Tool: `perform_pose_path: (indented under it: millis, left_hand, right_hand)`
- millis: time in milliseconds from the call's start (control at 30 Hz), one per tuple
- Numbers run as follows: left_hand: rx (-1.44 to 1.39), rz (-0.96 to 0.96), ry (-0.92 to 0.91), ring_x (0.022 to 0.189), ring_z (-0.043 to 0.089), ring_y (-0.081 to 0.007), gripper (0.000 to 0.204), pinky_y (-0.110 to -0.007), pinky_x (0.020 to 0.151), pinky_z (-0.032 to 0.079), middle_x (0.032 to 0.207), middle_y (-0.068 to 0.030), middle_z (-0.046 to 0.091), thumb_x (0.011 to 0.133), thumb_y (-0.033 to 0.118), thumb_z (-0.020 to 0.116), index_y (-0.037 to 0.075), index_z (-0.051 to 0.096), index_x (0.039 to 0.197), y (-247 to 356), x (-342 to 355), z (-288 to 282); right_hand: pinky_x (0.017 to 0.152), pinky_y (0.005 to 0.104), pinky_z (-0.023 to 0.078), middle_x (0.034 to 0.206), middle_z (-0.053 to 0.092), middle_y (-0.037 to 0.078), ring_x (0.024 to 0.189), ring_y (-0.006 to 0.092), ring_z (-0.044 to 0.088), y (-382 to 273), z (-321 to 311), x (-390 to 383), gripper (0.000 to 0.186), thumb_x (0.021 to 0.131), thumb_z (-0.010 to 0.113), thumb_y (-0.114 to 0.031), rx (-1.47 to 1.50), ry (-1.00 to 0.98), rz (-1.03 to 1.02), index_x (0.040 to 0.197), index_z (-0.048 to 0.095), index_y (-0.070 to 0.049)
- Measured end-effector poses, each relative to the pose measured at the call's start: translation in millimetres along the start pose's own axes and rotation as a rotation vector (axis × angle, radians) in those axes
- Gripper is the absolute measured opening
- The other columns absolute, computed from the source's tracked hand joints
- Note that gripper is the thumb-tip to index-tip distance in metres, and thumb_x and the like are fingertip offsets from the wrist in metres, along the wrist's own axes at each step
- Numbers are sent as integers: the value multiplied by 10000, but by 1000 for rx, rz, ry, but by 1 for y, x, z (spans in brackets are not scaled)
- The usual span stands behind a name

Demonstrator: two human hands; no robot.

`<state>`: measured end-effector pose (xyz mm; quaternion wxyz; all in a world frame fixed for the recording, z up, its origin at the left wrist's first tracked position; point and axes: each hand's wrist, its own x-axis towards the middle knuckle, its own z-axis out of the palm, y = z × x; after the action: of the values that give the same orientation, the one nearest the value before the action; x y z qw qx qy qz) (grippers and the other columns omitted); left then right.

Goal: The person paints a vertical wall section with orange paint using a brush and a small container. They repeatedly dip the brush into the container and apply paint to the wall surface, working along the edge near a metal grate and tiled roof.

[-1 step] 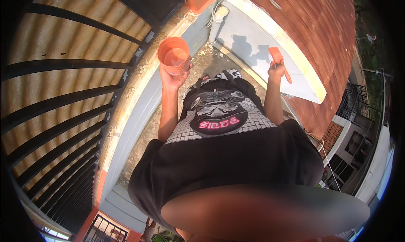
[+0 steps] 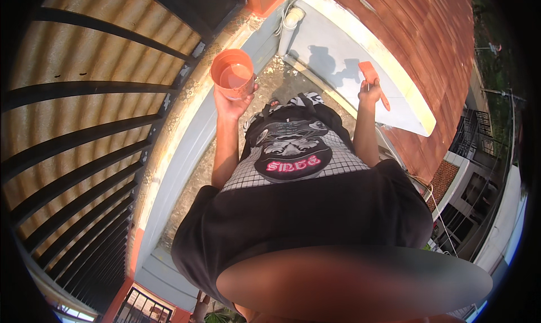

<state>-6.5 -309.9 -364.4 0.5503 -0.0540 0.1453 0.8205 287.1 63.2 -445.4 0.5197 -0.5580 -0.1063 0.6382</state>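
Observation:
My left hand is closed around the lower side of an orange-red paint pot, its open mouth tipped toward me. Orange-red paint shows inside, low in the pot. On the right, my right hand grips a paintbrush at its handle. The brush head, coated in the same orange-red, points up and to the left, while the handle end sticks out below my fingers. Pot and brush are held well apart, both in front of my body. The brush appears in front of the pale wall; I cannot tell whether it touches it.
A pale grey wall with a cream top edge borders a red-brown tiled roof on the right. A white pipe stands in the corner. Dark metal bars cross corrugated sheeting on the left. Cables hang at the right.

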Motion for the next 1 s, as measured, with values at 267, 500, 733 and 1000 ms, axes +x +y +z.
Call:
perform_pose_path:
  millis: [267,500,733,1000]
  left_hand:
    - [56,-140,32,922,627,-389,684,-333,564,552,1194,-261,607,968,636,425,76,554,1341,-42,70,18]
    - [63,-241,12,926,654,-388,755,-339,554,567,1183,-274,620,968,692,398,53,557,1335,-109,139,53]
    - [64,-271,96,904,702,-438,816,-412,526,559,1187,-188,676,948,799,353,142,505,1408,-150,168,76]
    - [66,-166,-31,942,628,-380,777,-335,556,576,1170,-247,588,915,691,501,48,574,1344,-304,313,140]
  right_hand:
    - [901,372,472,1209,602,74,983,237,554,-27,36,13,328,991,681,-238,-82,-205,-65,1263,612,-67]
    - [909,404,459,1229,584,88,1093,274,547,-47,54,30,339,1000,672,-283,-85,-369,21,1251,598,-67]
    - [935,413,453,1277,576,104,1180,319,531,-69,71,55,423,1006,649,-294,-131,-390,153,1328,530,-48]
    - [877,369,498,1189,623,84,1064,256,608,-195,121,238,394,975,704,-274,-208,-606,218,1274,578,-50]
